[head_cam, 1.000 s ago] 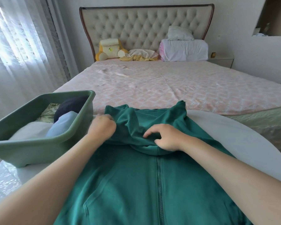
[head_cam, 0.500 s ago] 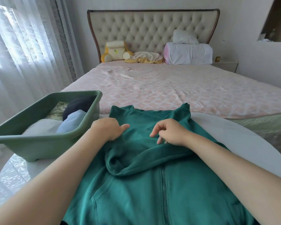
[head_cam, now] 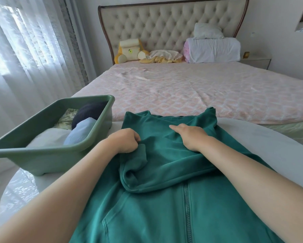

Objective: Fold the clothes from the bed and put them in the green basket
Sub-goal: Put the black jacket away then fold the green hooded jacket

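A teal zip-up hoodie (head_cam: 147,207) lies spread on a round white table (head_cam: 270,151), its hood folded down over the chest. My left hand (head_cam: 125,142) grips a bunched edge of the hood at its left side. My right hand (head_cam: 189,135) lies flat on top of the hood, fingers straight and pointing left. The green basket (head_cam: 47,155) stands on the table's left part and holds several folded clothes: white, light blue, dark navy and a floral piece.
Beyond the table lies the bed (head_cam: 191,88) with a pink quilted cover. At its tufted headboard sit a yellow plush toy (head_cam: 129,50), a crumpled yellow-white cloth (head_cam: 162,56) and stacked white pillows (head_cam: 213,47). White curtains (head_cam: 24,50) hang at the left.
My right hand has opened from loosely curled to flat and slid farther up the hood. My left hand has closed on the hood's left edge. The hood lies lower on the chest.
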### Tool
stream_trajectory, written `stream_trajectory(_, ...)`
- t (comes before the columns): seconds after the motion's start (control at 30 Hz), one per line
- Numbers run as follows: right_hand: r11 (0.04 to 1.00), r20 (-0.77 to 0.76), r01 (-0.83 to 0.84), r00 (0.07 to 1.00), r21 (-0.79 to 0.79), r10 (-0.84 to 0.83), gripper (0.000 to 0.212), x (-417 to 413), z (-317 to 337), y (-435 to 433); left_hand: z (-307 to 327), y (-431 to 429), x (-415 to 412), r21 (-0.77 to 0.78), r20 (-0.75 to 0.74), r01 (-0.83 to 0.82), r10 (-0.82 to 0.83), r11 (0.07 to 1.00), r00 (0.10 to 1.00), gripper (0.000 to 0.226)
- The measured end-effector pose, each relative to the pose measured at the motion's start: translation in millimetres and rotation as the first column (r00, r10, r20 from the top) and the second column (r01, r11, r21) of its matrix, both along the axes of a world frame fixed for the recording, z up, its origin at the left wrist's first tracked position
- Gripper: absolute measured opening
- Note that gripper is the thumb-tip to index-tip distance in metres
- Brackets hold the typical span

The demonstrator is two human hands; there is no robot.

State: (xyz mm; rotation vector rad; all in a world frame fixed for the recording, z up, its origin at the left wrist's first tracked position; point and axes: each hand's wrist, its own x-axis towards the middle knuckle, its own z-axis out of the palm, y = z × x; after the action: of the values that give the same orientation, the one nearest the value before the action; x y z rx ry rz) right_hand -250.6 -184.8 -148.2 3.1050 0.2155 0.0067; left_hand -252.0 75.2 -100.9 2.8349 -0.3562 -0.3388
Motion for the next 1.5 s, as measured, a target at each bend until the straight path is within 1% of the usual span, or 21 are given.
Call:
stream_trajectory(0.1,0.999,0.052,0.035,0.998,0.025,-0.036,0.049,9,2,-5,8,-3,7,-0.249,0.125,-0.092,0.126,0.964,0.984,0.032)
stream_trajectory(0.17,0.986,0.072,0.068,0.994,0.152,-0.079,0.036,11,6,-10,11,-6,12,-0.373,0.12,-0.107,0.162,0.922,0.98,0.032)
stream_trajectory(0.27,0.912,0.161,0.12,0.967,0.392,-0.197,0.018,8,19,-18,11,-15,16,-0.452,0.148,-0.092,0.176,0.887,0.973,0.027)
stream_trajectory(0.37,0.892,0.336,0.189,0.878,0.411,-0.341,0.01,9,34,-31,16,-28,21,-0.451,0.419,-0.045,0.257,0.891,0.871,0.029)
stream_trajectory(0.43,0.871,0.349,0.261,0.839,0.416,-0.417,0.023,10,39,-39,13,-39,26,-0.384,0.56,0.009,0.225,0.923,0.797,0.027)
stream_trajectory(0.5,0.854,0.228,0.302,0.877,0.424,-0.424,0.055,7,37,-40,5,-44,29,-0.226,0.608,0.052,0.1,0.973,0.787,0.027)
stream_trajectory(0.57,0.891,0.055,0.324,0.932,0.318,-0.358,0.09,3,27,-38,-7,-45,30,-0.103,0.552,0.111,-0.036,0.988,0.833,0.025)
stream_trajectory(0.6,0.921,0.0,0.305,0.949,0.24,-0.314,0.097,1,22,-37,-11,-44,28,-0.085,0.489,0.143,-0.084,0.986,0.868,0.021)
stream_trajectory(0.67,0.964,-0.047,0.233,0.972,0.129,-0.228,0.086,-1,14,-34,-16,-42,24,-0.097,0.327,0.169,-0.129,0.981,0.936,0.024)
stream_trajectory(0.73,0.98,-0.038,0.146,0.989,0.134,-0.142,0.069,-3,11,-27,-16,-41,18,-0.06,0.231,0.142,-0.125,0.988,0.965,0.047)
stream_trajectory(0.77,0.98,-0.027,0.106,0.994,0.169,-0.103,0.064,-5,10,-21,-14,-40,16,0.022,0.201,0.118,-0.119,0.993,0.972,0.06)
stream_trajectory(0.83,0.967,-0.034,0.044,0.999,0.252,-0.037,0.062,-11,11,-12,-9,-39,11,0.325,0.212,0.039,-0.112,0.945,0.971,0.073)
stream_trajectory(0.87,0.958,-0.055,0.035,0.998,0.285,-0.02,0.063,-14,12,-8,-6,-38,11,0.475,0.245,-0.007,-0.125,0.88,0.961,0.068)
stream_trajectory(0.93,0.961,-0.113,0.041,0.994,0.274,-0.01,0.065,-18,9,-6,4,-31,11,0.64,0.249,-0.075,-0.115,0.765,0.962,0.045)
stream_trajectory(1.03,0.983,-0.127,0.042,0.992,0.177,-0.019,0.071,-25,1,-10,16,-17,14,0.698,0.125,-0.085,-0.004,0.711,0.992,0.041)
stream_trajectory(1.17,0.98,-0.006,-0.014,1.0,0.199,0.016,0.068,-33,-2,-11,-1,-3,17,0.536,0.115,-0.096,0.04,0.838,0.993,0.052)
stream_trajectory(1.23,0.976,0.051,-0.074,0.997,0.205,0.065,0.067,-41,0,-10,-9,-7,16,0.477,0.274,-0.121,-0.016,0.871,0.962,0.049)
stream_trajectory(1.3,0.969,0.069,-0.107,0.993,0.224,0.094,0.071,-51,4,-15,-11,-18,14,0.388,0.466,-0.082,-0.119,0.918,0.877,0.048)
stream_trajectory(1.37,0.966,0.049,-0.127,0.992,0.225,0.119,0.084,-64,6,-27,-12,-36,10,0.196,0.553,0.037,-0.141,0.98,0.821,0.049)
stream_trajectory(1.43,0.97,-0.008,-0.133,0.991,0.205,0.137,0.107,-77,8,-47,-14,-60,3,-0.06,0.482,0.142,-0.096,0.988,0.871,0.049)
stream_trajectory(1.5,0.974,-0.056,-0.121,0.989,0.189,0.134,0.118,-90,8,-68,-17,-87,-5,-0.248,0.367,0.185,-0.084,0.951,0.926,0.043)
